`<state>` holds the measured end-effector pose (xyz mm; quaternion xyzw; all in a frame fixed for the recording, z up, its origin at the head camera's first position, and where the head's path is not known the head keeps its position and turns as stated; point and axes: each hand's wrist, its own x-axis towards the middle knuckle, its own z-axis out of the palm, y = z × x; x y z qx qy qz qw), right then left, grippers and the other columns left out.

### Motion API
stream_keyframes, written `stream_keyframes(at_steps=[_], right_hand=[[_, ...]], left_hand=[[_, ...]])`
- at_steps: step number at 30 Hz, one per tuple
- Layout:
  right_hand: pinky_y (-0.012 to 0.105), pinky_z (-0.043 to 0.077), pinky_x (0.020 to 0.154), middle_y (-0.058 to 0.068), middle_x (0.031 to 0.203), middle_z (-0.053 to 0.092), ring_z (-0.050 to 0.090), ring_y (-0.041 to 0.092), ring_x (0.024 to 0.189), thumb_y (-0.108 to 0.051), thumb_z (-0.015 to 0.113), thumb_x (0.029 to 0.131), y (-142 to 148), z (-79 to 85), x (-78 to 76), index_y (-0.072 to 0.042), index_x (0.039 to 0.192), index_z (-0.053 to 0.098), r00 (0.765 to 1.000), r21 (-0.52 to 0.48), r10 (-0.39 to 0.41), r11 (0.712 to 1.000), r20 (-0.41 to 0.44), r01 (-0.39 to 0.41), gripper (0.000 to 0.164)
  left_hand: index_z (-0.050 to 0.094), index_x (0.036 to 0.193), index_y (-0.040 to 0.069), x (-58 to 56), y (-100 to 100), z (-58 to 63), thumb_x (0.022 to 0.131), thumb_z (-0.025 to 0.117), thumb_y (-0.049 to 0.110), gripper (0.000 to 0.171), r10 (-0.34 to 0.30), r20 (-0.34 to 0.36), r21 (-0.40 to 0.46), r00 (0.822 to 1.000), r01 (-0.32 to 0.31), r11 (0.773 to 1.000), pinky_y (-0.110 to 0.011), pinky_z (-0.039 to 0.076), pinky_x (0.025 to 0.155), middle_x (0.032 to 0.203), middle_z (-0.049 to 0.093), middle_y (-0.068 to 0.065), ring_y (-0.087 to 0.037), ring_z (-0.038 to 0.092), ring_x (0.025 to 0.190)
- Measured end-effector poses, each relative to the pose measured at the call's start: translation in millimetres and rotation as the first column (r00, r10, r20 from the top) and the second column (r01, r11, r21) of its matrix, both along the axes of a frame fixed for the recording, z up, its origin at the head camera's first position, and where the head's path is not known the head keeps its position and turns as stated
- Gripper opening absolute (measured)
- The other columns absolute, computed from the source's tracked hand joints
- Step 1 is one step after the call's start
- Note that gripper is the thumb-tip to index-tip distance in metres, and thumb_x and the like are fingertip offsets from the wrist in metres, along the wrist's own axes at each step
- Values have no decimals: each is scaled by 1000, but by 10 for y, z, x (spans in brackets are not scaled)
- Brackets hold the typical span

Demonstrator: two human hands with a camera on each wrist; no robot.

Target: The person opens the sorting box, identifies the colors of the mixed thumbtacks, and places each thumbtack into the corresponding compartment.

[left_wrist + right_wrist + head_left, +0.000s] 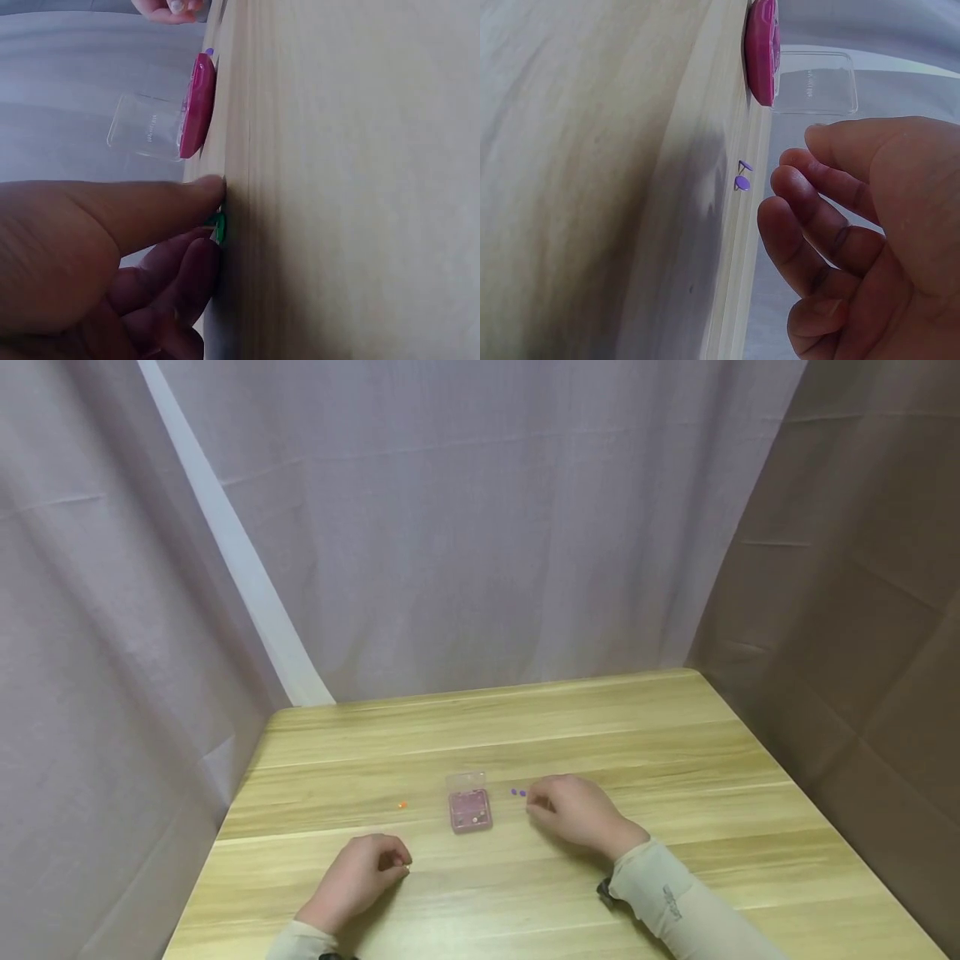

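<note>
Near the table's front left, my left hand (360, 877) has its thumb and forefinger around a green thumbtack (220, 229), right at the tabletop. Whether the tack is lifted cannot be told. My right hand (573, 808) hovers just right of two purple thumbtacks (742, 182), its fingers loosely bent and holding nothing. Between the hands stands a small pink box (470, 827), its clear lid (817, 82) raised at the back. A few small tacks (476, 820) show inside it. Orange thumbtacks (402, 805) lie left of the box.
The wood-grain table (600, 727) carries all these things. Grey curtains (450, 527) hang behind and to the left, and a brown one (862, 610) on the right. A dark band (606, 893) sits at my right wrist.
</note>
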<state>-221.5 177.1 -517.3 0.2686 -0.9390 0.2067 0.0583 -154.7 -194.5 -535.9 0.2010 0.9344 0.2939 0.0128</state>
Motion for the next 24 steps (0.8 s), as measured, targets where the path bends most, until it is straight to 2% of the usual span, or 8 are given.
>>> stream_keyframes(at_steps=[9,18,24], right_hand=[[29,50,63,-21,74,61,53,1,65,-34,69,89,13,-15,-5,-32,84,69,1000,1,-9,1000,13,9,5],[30,52,68,-21,79,64,54,-1,69,-38,68,90,40,-27,-14,-29,89,72,999,2,-19,1000,26,19,10],[30,52,68,-22,77,63,54,-1,68,-35,69,89,40,-20,-10,-31,88,71,1000,5,-18,1000,22,18,5]], left_hand=[[72,84,26,1,-1,-9,85,75,18,8,15,1,-4,1000,-15,1000,-33,54,70,77,66,17,1,56,72],[71,81,27,2,5,-22,85,75,19,9,34,-20,4,999,-34,999,-35,53,72,80,66,15,-1,56,75],[71,81,27,3,7,-13,84,76,19,9,61,-23,-1,998,-61,998,-33,52,69,79,63,16,-2,54,73]])
